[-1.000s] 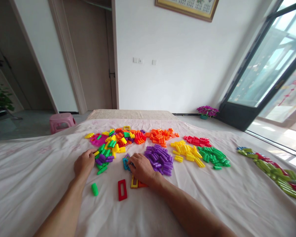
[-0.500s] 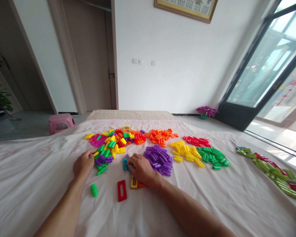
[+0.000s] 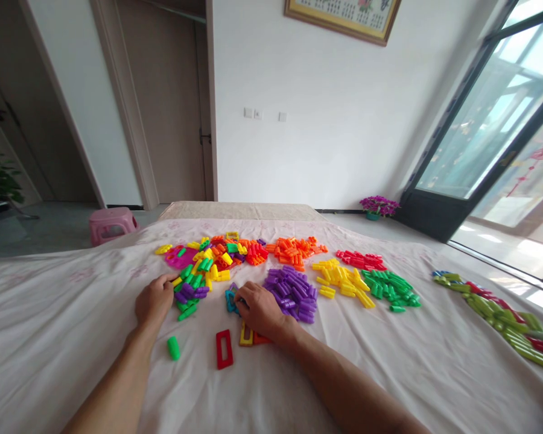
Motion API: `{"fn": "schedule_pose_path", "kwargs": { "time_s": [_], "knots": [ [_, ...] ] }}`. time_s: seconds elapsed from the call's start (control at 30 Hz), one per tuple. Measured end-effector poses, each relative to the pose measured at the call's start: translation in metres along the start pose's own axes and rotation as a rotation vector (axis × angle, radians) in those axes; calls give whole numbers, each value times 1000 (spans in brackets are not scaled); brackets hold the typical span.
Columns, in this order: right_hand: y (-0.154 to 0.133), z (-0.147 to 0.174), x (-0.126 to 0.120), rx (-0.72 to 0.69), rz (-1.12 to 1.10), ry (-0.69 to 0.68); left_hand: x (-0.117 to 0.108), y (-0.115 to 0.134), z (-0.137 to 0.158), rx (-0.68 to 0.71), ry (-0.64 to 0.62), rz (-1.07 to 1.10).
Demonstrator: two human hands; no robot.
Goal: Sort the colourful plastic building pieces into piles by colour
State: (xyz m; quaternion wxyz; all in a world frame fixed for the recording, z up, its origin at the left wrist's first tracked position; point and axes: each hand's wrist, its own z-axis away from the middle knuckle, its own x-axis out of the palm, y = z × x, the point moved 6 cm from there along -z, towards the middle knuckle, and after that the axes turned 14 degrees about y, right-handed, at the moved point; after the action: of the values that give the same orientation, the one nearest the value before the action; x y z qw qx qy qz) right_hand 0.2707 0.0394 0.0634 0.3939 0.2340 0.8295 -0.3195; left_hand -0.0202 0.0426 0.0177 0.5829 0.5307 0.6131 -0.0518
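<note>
My left hand (image 3: 154,301) rests at the left edge of a mixed pile of plastic tube blocks (image 3: 215,260). Its fingers are bent inward beside a yellow tube block (image 3: 177,281) and green and purple ones; what lies between the fingertips is hidden. Over the middle of the cloth, my right hand (image 3: 259,307) is closed, its fingertips on a blue rectangular frame (image 3: 230,301). Under its wrist lie a yellow frame (image 3: 246,335) and an orange frame (image 3: 261,339), partly covered. A red frame (image 3: 224,349) and a single green tube block (image 3: 173,348) lie nearer to me.
Right of my right hand are sorted piles of purple (image 3: 292,292), orange (image 3: 296,248), yellow (image 3: 346,280), red (image 3: 361,260) and green (image 3: 391,289) tube blocks. Long, mostly green pieces (image 3: 502,319) lie far right. A pink stool (image 3: 113,226) stands beyond the cloth-covered surface (image 3: 344,361).
</note>
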Motion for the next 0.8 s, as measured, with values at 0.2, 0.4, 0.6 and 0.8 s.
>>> {"fn": "schedule_pose_path", "kwargs": {
  "time_s": [0.2, 0.4, 0.6, 0.8],
  "knots": [
    [0, 0, 0, -2, -4, -3, -1, 0, 0, -5, 1, -8],
    [2, 1, 1, -7, -40, 4, -2, 1, 2, -2, -2, 2],
    [6, 1, -1, 41, -103, 57, -2, 1, 2, -6, -10, -8],
    [22, -8, -5, 172, -267, 36, -3, 1, 1, 2, -4, -17]
  ]
}}
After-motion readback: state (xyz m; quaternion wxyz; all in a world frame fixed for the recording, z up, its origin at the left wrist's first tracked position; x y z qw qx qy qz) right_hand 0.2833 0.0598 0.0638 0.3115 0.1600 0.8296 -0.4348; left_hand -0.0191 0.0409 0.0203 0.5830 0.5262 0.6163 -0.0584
